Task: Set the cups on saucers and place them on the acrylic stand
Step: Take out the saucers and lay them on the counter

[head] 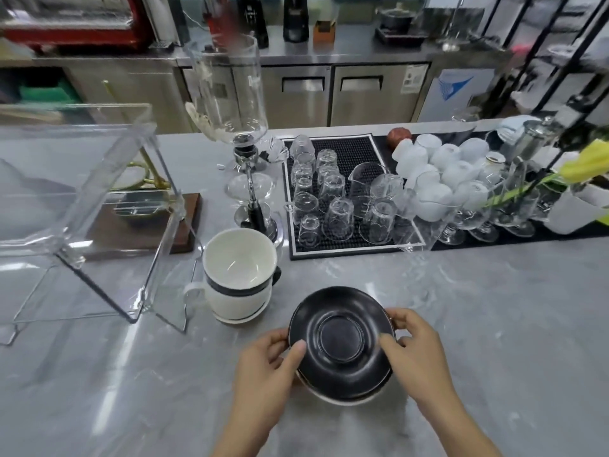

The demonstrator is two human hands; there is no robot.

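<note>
I hold a black saucer (pixel 342 338) over the grey marble counter (pixel 494 308), near its front edge. My left hand (pixel 267 367) grips the saucer's left rim, thumb curled over the top and fingers tucked below. My right hand (pixel 418 354) pinches the right rim, thumb on the upper face and fingertips wrapped round the far edge. Both hands are closed on it.

The saucer is matte black, round, with a raised ring in the middle marking the seat for a cup. It tilts a little toward me. Under it a white rim (pixel 339 400) shows along the near edge, with a dark line between; I cannot tell whether that is a second saucer or part of the same piece.

Just left of and beyond the saucer stands a stack of cups (pixel 240 275): a white cup, empty and glossy inside, nested in another white cup with a black band between them. A white handle sticks out left, a dark one right. The stack sits on a white saucer with a dark edge.

The clear acrylic stand (pixel 99 209) stands on the counter to the left, beside the cups. Behind lie a black mat of upturned glasses (pixel 329 192) and a siphon brewer (pixel 244 143).
</note>
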